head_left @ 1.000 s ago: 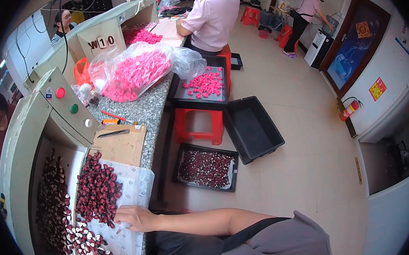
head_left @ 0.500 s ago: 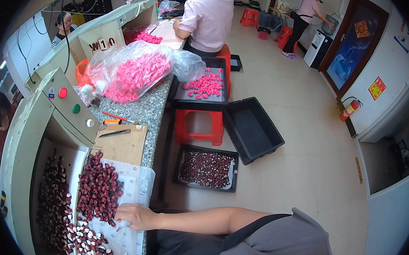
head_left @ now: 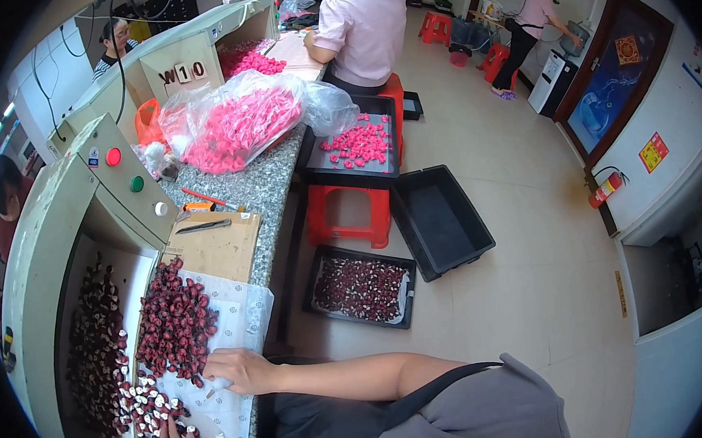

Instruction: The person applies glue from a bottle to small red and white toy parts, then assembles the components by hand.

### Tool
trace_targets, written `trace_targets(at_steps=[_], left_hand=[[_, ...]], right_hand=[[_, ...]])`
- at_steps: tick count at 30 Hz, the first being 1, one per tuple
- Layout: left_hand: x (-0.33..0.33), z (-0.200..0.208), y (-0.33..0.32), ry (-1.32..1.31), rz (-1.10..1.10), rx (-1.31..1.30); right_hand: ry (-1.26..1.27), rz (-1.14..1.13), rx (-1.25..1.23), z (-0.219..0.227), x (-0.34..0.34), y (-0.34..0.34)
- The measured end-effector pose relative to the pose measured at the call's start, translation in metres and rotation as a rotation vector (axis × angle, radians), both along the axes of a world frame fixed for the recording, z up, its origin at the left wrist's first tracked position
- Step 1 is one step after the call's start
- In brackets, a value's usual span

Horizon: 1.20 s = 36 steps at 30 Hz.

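My right hand [head_left: 241, 370] rests over the white printed sheet [head_left: 240, 317] at the bench edge, its fingers curled together. A small whitish bit shows beneath them, too hidden to name. Beside its fingertips lies a pile of dark red, curled flower-like pieces [head_left: 177, 321]. At the lower edge, part of my left hand [head_left: 175, 436] shows, fingers stretched apart among maroon pieces with white faces [head_left: 147, 404]. Whether the fingers touch one piece in particular cannot be made out. More such pieces [head_left: 92, 339] lie inside the pale machine housing [head_left: 37, 278] to the left.
A cardboard piece [head_left: 215, 246] with a cutter knife [head_left: 204, 226] lies beyond the sheet. Farther off sits a clear bag of pink pieces [head_left: 243, 130]. Black trays [head_left: 442, 224] and a red stool [head_left: 382, 221] stand beside the bench. A co-worker [head_left: 362, 33] sits farther along it.
My left hand's fingers have come into plain sight at the lower edge, on the white-faced pieces. The whole view has shifted slightly. My right hand keeps its place on the sheet.
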State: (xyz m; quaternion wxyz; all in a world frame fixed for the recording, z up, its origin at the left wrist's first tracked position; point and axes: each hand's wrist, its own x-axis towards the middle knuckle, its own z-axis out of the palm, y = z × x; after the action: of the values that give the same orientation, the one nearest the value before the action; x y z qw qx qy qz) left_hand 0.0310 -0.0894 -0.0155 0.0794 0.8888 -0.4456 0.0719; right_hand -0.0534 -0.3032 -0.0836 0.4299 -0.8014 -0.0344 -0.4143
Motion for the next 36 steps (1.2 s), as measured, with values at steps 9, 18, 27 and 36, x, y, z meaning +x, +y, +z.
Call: trace_targets(at_steps=[9, 18, 27, 36], left_hand=[[0.001, 0.007, -0.014, 0.056, 0.18, -0.028], [0.018, 0.001, -0.016, 0.075, 0.18, 0.088], [0.008, 0.007, -0.024, 0.063, 0.201, 0.063], [0.017, 0.0, -0.019, 0.009, 0.222, 0.154]], right_hand=[[-0.007, 0.011, 0.005, -0.001, 0.001, 0.0], [-0.02, 0.01, 0.016, -0.001, 0.001, -0.002], [0.01, 0.045, 0.015, -0.003, 0.0, -0.003], [0.019, 0.037, 0.012, -0.004, 0.001, 0.0]])
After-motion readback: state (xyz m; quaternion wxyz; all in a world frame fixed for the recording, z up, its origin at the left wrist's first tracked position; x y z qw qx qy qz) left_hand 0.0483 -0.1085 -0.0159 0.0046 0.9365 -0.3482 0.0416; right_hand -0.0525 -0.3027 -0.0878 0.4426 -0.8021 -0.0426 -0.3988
